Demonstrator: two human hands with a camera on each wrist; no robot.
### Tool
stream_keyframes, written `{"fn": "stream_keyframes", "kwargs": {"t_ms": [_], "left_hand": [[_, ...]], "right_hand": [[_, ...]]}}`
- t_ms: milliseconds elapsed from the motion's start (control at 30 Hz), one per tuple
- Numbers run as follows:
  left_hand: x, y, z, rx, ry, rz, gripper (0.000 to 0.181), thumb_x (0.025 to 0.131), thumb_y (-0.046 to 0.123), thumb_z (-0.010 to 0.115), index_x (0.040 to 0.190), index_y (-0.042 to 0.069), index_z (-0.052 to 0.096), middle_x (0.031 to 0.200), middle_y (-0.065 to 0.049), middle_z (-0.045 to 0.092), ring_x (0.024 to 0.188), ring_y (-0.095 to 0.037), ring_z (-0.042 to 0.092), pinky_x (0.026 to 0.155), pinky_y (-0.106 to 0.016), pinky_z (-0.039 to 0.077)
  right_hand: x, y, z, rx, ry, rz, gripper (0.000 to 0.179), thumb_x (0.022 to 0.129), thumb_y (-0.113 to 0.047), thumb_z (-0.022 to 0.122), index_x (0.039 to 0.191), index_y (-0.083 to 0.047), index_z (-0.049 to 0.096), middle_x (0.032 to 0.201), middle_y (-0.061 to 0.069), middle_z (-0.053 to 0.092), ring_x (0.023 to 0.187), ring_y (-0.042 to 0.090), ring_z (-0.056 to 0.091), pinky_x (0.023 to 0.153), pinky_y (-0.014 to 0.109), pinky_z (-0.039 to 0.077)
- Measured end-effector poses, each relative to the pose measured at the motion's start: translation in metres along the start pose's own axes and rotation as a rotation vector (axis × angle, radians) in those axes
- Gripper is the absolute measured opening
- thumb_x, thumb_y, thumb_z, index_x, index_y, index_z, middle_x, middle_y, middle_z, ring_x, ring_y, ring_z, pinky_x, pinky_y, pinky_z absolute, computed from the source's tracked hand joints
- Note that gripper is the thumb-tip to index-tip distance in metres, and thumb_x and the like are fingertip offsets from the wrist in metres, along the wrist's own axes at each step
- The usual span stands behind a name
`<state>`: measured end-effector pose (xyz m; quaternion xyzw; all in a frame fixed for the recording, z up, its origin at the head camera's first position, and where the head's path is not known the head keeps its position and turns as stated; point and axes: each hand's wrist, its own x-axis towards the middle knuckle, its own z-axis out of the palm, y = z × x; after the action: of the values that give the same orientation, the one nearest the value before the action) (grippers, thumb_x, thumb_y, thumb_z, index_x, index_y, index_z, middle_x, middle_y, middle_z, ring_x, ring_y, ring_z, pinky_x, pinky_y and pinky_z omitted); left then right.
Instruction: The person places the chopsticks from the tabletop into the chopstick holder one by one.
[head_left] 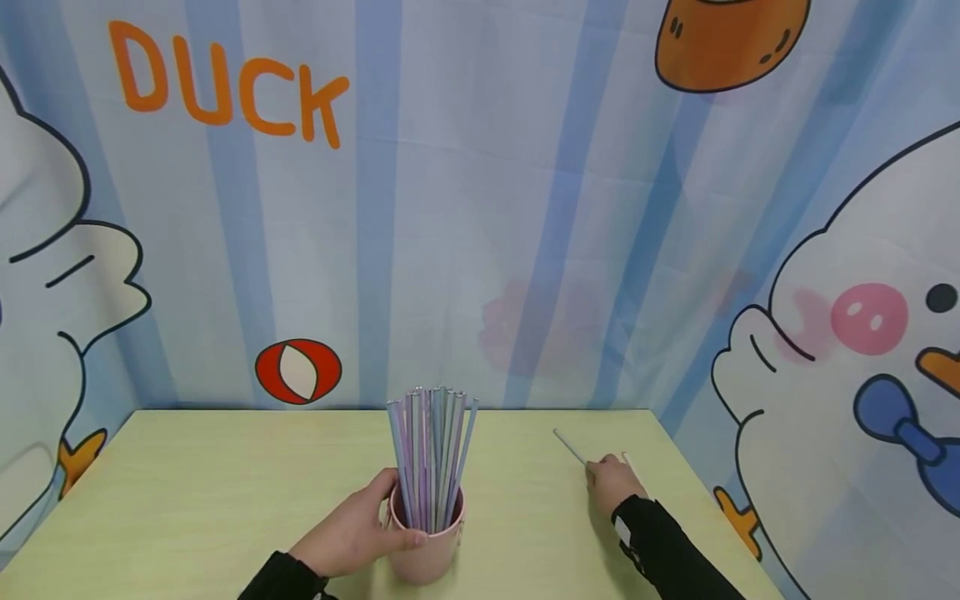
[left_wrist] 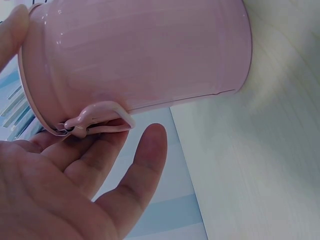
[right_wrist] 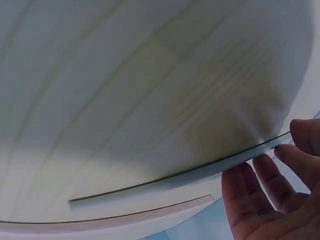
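Observation:
A small pink metal bucket point(head_left: 426, 560) stands upright on the table, filled with a bundle of thin blue, purple and silvery drinking straws point(head_left: 429, 454). My left hand point(head_left: 358, 523) grips it at the rim, thumb across the front and fingers around the far side. In the left wrist view, a folded handle point(left_wrist: 102, 117) hangs against those fingers. Over on the right, my right hand point(head_left: 613, 483) pinches a pale blue straw point(right_wrist: 165, 184) at one end, and the straw lies along the tabletop. A pinkish straw point(right_wrist: 125, 218) lies beside it, apart from the fingers.
The pale wooden table point(head_left: 225, 467) ends at a back edge against a blue-striped curtain point(head_left: 465, 208) printed with cartoon ducks. Similar printed cloth stands along both sides.

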<state>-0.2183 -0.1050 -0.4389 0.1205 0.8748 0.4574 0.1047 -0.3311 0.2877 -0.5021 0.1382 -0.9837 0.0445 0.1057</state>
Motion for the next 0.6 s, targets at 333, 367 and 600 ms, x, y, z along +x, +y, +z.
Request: {"fn": "stream_keyframes", "kwargs": {"t_ms": [333, 367, 600], "left_hand": [[0.000, -0.001, 0.000, -0.001, -0.006, 0.014, 0.094, 0.074, 0.048, 0.080, 0.145, 0.006, 0.034, 0.142, -0.016, 0.048, 0.122, -0.035, 0.050, 0.101, -0.066, 0.037], [0.000, -0.001, 0.000, -0.003, -0.006, 0.014, 0.095, 0.074, 0.048, 0.080, 0.145, 0.006, 0.034, 0.142, -0.016, 0.048, 0.123, -0.035, 0.050, 0.101, -0.066, 0.037], [0.001, -0.002, 0.000, -0.002, -0.007, 0.010, 0.094, 0.074, 0.048, 0.079, 0.145, 0.006, 0.034, 0.141, -0.016, 0.048, 0.120, -0.034, 0.051, 0.100, -0.065, 0.039]], "right_hand": [[-0.003, -0.003, -0.002, -0.002, 0.000, -0.003, 0.017, 0.083, -0.003, 0.073, 0.099, -0.003, 0.076, 0.084, 0.013, 0.064, 0.078, 0.029, 0.064, 0.072, 0.041, 0.056], [-0.004, -0.004, -0.003, 0.017, -0.002, 0.007, 0.016, 0.083, -0.003, 0.073, 0.098, -0.004, 0.076, 0.084, 0.011, 0.065, 0.078, 0.028, 0.064, 0.072, 0.041, 0.056], [-0.006, -0.012, -0.007, 0.110, -0.009, 0.069, 0.006, 0.083, -0.008, 0.074, 0.087, -0.007, 0.078, 0.082, 0.006, 0.070, 0.073, 0.024, 0.064, 0.069, 0.040, 0.055]]}}
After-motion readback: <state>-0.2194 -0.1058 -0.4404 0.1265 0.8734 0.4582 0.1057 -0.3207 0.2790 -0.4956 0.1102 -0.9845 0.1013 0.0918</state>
